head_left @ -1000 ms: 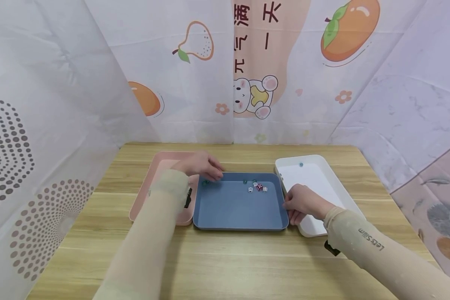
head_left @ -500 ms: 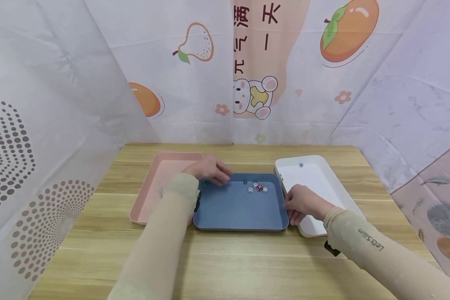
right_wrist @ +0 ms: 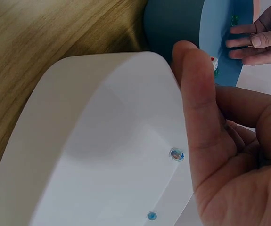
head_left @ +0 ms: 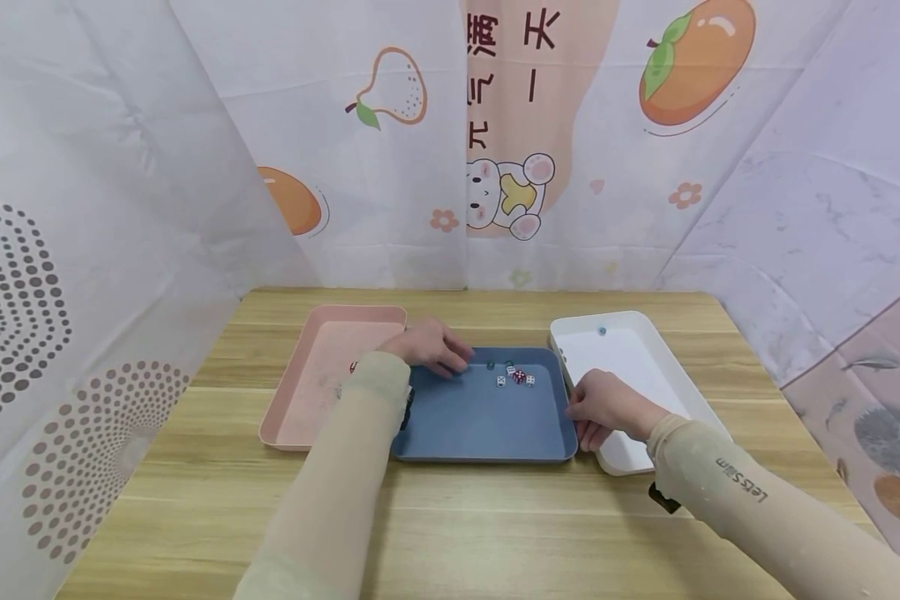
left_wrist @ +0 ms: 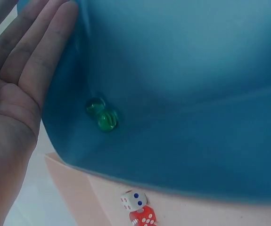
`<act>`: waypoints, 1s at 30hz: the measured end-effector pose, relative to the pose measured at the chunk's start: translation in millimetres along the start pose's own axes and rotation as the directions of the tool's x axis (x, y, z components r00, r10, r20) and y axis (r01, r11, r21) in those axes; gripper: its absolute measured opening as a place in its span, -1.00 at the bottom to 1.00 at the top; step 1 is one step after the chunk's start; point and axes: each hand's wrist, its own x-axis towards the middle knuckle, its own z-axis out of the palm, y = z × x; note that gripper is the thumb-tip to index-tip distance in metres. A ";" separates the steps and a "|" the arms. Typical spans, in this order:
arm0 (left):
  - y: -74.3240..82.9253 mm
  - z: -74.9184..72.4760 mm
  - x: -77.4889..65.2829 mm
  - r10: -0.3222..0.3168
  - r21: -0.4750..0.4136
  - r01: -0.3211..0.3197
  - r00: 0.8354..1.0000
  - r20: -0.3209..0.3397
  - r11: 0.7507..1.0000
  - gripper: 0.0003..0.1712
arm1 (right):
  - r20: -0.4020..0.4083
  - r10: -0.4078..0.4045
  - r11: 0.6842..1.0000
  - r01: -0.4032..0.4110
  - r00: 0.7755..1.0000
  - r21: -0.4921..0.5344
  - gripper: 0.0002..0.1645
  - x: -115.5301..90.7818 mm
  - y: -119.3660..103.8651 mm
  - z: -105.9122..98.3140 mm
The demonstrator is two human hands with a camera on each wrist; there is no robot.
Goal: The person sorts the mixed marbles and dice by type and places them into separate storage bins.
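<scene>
My left hand (head_left: 435, 346) is over the back left of the blue tray (head_left: 487, 425), its fingers extended and nothing visible in its grasp. In the left wrist view, two green marbles (left_wrist: 107, 120) lie in that tray beside the palm. Farther right inside it are several white dice (head_left: 501, 381), a red die (head_left: 520, 377) and more green marbles (head_left: 491, 364). With thumb and fingers, my right hand (head_left: 607, 404) pinches the blue tray's right rim, close against the white tray (head_left: 667, 367).
Left of the blue tray, touching it, is a pink tray (head_left: 285, 392) containing a white die (left_wrist: 133, 200) and a red die (left_wrist: 143, 216). Blue marbles (right_wrist: 176, 154) lie in the white tray. All three trays stand on a wooden table (head_left: 480, 525), with a printed curtain (head_left: 390, 192) behind.
My left hand has moved rightward from above the pink tray's right side along the blue tray's back edge. My right hand stays at the blue tray's right rim.
</scene>
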 end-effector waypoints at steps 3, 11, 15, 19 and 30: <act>1.9 3.6 0.9 -0.007 0.010 0.007 1.000 0.008 1.000 -0.56 | 0.001 0.002 1.000 -0.002 1.000 0.000 -0.81 0.2 0.6 0.0; 3.4 11.4 7.2 -0.022 0.014 0.022 1.000 0.011 1.000 -0.56 | -0.007 0.004 1.000 -0.004 1.000 0.000 -0.82 0.6 1.6 0.1; 6.0 16.3 8.7 -0.019 0.010 0.019 1.000 0.010 1.000 -0.57 | -0.005 0.010 1.000 -0.010 1.000 -0.008 -0.82 0.8 1.5 -0.1; 9.2 19.6 11.0 -0.023 0.013 0.023 1.000 0.018 1.000 -0.57 | -0.003 0.016 1.000 -0.016 1.000 -0.007 -0.82 1.4 1.2 -0.4; 12.4 25.9 12.9 -0.033 0.032 0.033 0.999 0.005 0.999 -0.58 | -0.001 0.015 1.000 -0.015 1.000 -0.003 -0.83 1.2 1.2 0.5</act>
